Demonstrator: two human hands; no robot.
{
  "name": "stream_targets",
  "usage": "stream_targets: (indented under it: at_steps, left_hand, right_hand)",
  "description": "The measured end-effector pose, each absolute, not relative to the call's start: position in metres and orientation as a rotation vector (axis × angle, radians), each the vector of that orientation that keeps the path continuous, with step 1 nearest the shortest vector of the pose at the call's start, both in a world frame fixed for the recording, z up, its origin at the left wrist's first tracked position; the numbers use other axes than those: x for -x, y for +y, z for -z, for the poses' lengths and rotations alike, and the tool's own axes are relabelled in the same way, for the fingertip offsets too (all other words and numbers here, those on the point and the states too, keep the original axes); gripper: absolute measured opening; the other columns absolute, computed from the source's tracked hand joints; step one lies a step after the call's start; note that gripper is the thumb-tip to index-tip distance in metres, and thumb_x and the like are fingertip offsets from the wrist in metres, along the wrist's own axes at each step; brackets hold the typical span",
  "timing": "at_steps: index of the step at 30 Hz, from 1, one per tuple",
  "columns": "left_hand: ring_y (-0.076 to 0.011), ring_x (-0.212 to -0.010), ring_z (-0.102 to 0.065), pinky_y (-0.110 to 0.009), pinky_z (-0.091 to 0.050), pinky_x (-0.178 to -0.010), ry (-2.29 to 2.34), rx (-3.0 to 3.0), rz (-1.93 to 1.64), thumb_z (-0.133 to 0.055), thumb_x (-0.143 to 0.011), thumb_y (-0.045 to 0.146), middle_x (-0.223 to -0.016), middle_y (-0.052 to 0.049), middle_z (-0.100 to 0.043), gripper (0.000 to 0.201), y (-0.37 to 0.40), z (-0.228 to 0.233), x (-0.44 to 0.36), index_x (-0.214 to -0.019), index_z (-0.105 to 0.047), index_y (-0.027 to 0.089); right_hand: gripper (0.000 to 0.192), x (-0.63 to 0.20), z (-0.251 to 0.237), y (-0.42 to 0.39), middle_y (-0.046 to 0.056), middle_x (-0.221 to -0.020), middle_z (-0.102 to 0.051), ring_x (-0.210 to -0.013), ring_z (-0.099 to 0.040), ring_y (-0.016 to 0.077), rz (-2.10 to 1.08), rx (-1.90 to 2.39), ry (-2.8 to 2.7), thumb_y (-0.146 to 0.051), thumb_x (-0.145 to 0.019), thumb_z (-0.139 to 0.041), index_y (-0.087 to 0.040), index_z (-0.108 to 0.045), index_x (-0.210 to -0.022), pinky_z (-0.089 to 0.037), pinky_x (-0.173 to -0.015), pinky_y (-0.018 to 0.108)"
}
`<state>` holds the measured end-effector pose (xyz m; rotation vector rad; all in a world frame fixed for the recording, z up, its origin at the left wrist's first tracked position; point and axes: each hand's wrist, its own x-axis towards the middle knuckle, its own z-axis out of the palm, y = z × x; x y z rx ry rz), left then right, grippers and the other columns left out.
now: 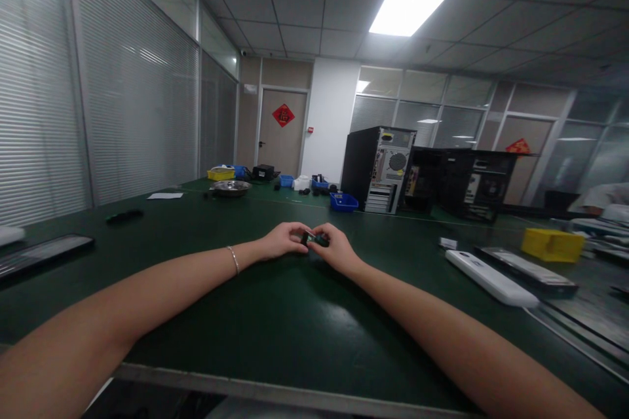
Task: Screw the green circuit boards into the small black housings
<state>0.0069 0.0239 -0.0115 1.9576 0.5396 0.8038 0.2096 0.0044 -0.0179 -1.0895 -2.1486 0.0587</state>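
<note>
- A worker's left hand (282,240) and right hand (334,249) meet at arm's length over a green workbench (275,314), both pinching one small dark part (314,239) between thumb and fingertips
- The part sits just above the bench surface, between the two hands; its detail is too small and blurred to make out
- Judged by the fingertip pinch alone, it looks light and rigid, small enough to slip from a loose grip, and best held by its edges
- A thin bracelet (233,259) circles the left wrist
- Beyond the hands stand a blue bin (343,201) and an open computer tower (378,169); a white bar-shaped device (491,278) and a yellow tray (553,244) lie to the right
</note>
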Motion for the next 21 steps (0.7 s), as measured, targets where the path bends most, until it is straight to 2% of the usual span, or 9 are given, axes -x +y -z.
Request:
stream_targets:
  at_steps: [5, 21]
  left_hand:
    - [-0.0201, -0.090, -0.063, -0.041, -0.053, -0.079, 0.564, -1.925, -0.828, -0.058, -0.088, 0.021, -0.109, -0.008, -0.061, 0.031, 0.022, 0.013, -0.008, -0.118, -0.053, 0.014]
    - [-0.0209, -0.094, -0.062, -0.041, -0.053, -0.081, 0.553, -1.630, -0.900, -0.055, -0.090, 0.023, -0.110, -0.008, -0.061, 0.027, 0.009, 0.011, -0.019, -0.116, -0.055, 0.014]
  right_hand:
    - [0.019, -0.208, 0.016, -0.001, 0.006, -0.105, -0.062, -0.088, -0.062, 0.0187, -0.024, 1.087, -2.137, -0.028, -0.091, -0.057, -0.015, -0.060, -0.105, -0.052, -0.076, 0.038]
    - [0.020, -0.205, 0.010, -0.013, 0.006, -0.107, -0.062, -0.091, -0.062, 0.0195, 0.039, 1.004, -2.158, -0.028, -0.091, -0.056, -0.016, -0.059, -0.107, -0.052, -0.078, 0.039]
